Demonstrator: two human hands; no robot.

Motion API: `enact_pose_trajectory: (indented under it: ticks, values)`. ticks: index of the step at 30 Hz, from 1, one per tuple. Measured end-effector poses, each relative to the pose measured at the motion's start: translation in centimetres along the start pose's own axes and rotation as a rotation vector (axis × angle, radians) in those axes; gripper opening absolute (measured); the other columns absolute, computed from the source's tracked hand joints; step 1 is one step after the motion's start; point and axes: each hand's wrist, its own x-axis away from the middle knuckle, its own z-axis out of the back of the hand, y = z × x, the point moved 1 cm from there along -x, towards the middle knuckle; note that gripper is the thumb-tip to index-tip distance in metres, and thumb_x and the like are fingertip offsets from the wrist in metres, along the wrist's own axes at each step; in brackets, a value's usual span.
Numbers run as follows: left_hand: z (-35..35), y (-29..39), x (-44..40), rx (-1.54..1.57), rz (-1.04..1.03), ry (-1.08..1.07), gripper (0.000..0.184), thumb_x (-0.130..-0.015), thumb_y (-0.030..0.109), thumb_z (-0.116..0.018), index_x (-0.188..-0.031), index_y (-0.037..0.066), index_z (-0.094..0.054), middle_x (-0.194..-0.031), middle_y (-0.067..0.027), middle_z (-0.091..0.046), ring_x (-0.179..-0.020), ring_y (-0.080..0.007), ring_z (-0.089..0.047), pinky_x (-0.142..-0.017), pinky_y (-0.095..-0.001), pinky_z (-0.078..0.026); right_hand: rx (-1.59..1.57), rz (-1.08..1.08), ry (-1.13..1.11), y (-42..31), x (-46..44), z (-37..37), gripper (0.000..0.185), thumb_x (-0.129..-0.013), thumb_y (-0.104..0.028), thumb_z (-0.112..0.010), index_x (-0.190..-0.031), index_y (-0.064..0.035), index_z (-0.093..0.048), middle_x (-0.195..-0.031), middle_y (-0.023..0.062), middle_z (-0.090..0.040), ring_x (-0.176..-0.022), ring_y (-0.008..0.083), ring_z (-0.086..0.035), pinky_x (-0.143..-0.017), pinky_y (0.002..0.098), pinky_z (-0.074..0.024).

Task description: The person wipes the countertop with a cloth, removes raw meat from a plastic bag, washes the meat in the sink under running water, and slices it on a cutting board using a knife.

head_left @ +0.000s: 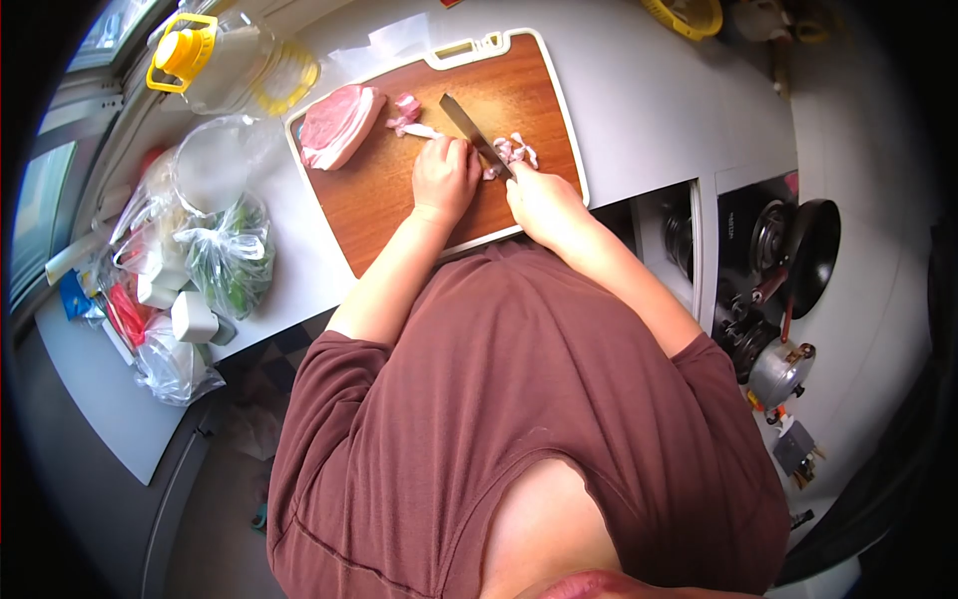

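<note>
My right hand (544,205) is closed around the handle of a kitchen knife (465,122), its blade slanting up and left across the wooden cutting board (369,210). Left of the blade, my left hand (446,178) presses down with curled fingers on the end of a pale meat strip (421,131); the fingers hide part of it. Small cut meat pieces (517,150) lie just right of the blade, by my right fingers. A large slab of raw pork (341,125) with a white fat edge rests at the board's upper left.
A large oil bottle with a yellow cap (183,52) stands behind the board. Plastic bags, one holding green vegetables (232,255), crowd the counter at left. On the right are a stove (743,225), a black frying pan (813,258) and a metal pot (780,372).
</note>
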Motion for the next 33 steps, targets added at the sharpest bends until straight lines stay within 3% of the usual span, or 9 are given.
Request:
enact_pose_trajectory:
  ticks: [18,21,24,27,30,33]
  values:
    - [-0.5,0.4,-0.8,-0.091,0.020,0.012,0.015,-0.073,0.016,-0.068,-0.077,0.008,-0.055,-0.075,-0.0085,-0.056,-0.072,-0.0279,-0.058,-0.062,-0.0389,-0.047,0.046,-0.110,-0.024,0.2,-0.8,0.2,0.028,-0.087,-0.010,-0.045,-0.111,0.0005,-0.054,-0.076,0.0241,-0.066,-0.073,0.0401,-0.066,-0.065,0.0480,-0.0530]
    - [-0.6,0.4,-0.9,-0.090,0.027,0.018,0.014,-0.073,0.015,-0.068,-0.077,0.008,-0.056,-0.075,-0.0079,-0.057,-0.072,-0.0275,-0.058,-0.062,-0.0386,-0.047,-0.016,-0.024,0.088,1.4,-1.5,-1.4,0.027,-0.088,-0.011,-0.044,-0.110,0.0008,-0.054,-0.080,0.0250,-0.066,-0.075,0.0406,-0.066,-0.066,0.0480,-0.0530]
    - [-0.7,0.4,-0.9,-0.071,0.029,0.029,0.013,-0.073,0.015,-0.067,-0.077,0.009,-0.056,-0.075,-0.0073,-0.057,-0.073,-0.0274,-0.059,-0.062,-0.0384,-0.047,-0.025,-0.076,0.040,1.0,-2.0,-0.8,0.027,-0.089,-0.013,-0.043,-0.110,0.0008,-0.054,-0.087,0.0262,-0.066,-0.081,0.0411,-0.065,-0.072,0.0487,-0.0522]
    - [-0.6,0.4,-0.9,-0.060,0.029,0.027,0.013,-0.073,0.015,-0.067,-0.078,0.009,-0.057,-0.075,-0.0069,-0.058,-0.073,-0.0272,-0.059,-0.062,-0.0382,-0.047,-0.064,0.000,0.153,1.5,-3.1,-1.9,0.028,-0.091,-0.017,-0.043,-0.109,0.0000,-0.055,-0.093,0.0273,-0.065,-0.089,0.0420,-0.064,-0.077,0.0495,-0.0503]
    - [-0.5,0.4,-0.8,-0.038,0.004,-0.004,0.014,-0.072,0.015,-0.068,-0.080,0.009,-0.058,-0.077,-0.0073,-0.058,-0.074,-0.0275,-0.059,-0.063,-0.0385,-0.047,-0.103,-0.177,-0.041,0.7,-4.7,-1.1,0.028,-0.091,-0.018,-0.042,-0.109,-0.0006,-0.055,-0.095,0.0275,-0.064,-0.094,0.0424,-0.062,-0.080,0.0489,-0.0491]
    - [0.0,0.7,-0.6,-0.026,-0.031,-0.025,0.015,-0.072,0.016,-0.068,-0.082,0.008,-0.059,-0.080,-0.0085,-0.058,-0.076,-0.0283,-0.058,-0.066,-0.0391,-0.047,-0.158,-0.203,-0.038,0.2,-6.1,-0.7,0.028,-0.092,-0.021,-0.042,-0.108,-0.0010,-0.055,-0.094,0.0273,-0.064,-0.092,0.0432,-0.062,-0.079,0.0486,-0.0490]
